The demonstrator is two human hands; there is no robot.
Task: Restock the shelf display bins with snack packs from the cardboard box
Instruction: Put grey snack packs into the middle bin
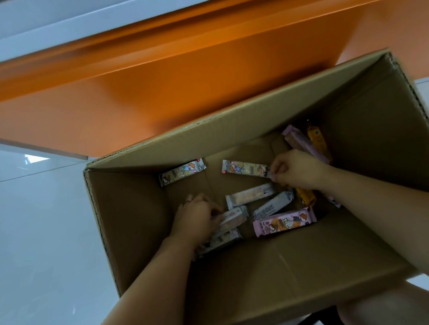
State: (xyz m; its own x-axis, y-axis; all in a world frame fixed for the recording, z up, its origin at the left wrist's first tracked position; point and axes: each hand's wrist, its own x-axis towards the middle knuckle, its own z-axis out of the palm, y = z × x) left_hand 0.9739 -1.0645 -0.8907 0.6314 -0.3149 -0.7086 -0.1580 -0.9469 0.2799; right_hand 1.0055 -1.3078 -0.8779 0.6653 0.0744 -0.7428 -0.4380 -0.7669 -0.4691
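Note:
An open cardboard box stands on the floor with several snack packs scattered on its bottom. My left hand reaches down inside and grips white packs at the lower left of the pile. My right hand pinches the right end of a white cartoon-printed pack near the box's far side. A pink pack lies loose in front, two white packs lie between my hands, and another cartoon pack lies at the far left.
Pink and yellow packs lean in the far right corner of the box. An orange shelf base runs right behind the box. Glossy white floor tiles spread to the left.

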